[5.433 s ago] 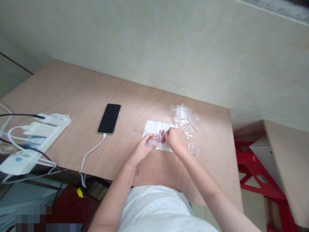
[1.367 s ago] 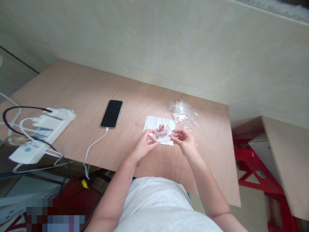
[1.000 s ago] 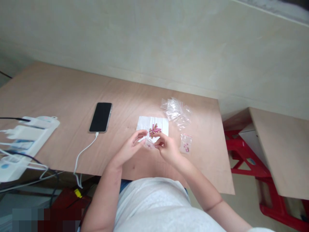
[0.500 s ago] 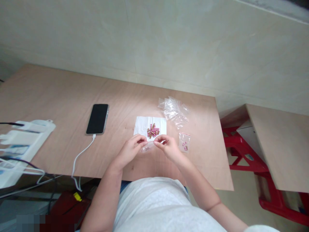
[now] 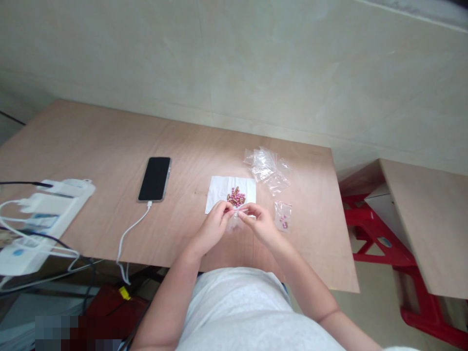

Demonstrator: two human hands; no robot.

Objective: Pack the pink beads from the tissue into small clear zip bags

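Between my two hands hangs a small clear zip bag (image 5: 234, 224) with a pink strip along its top edge. My left hand (image 5: 216, 220) pinches the left part of that edge, and my right hand (image 5: 258, 219) pinches it further right. What lies inside the bag is too blurred to tell. Just beyond my fingertips, a pile of pink beads and brownish-gold pieces (image 5: 236, 195) rests on a white paper sheet (image 5: 216, 188). To the right of my right hand lies another small zip bag (image 5: 283, 214) with several pink beads in it.
Several clear plastic bags (image 5: 268, 168) lie heaped behind the paper. A black phone (image 5: 155, 179) with a white charging cable (image 5: 124, 237) is on the left, near a white power strip (image 5: 69, 204). Red stools (image 5: 380, 234) stand beside a second table (image 5: 431, 219).
My left hand has moved right along the bag's top edge, closer to my right hand. The whole view has shifted slightly, so the table things appear further right.
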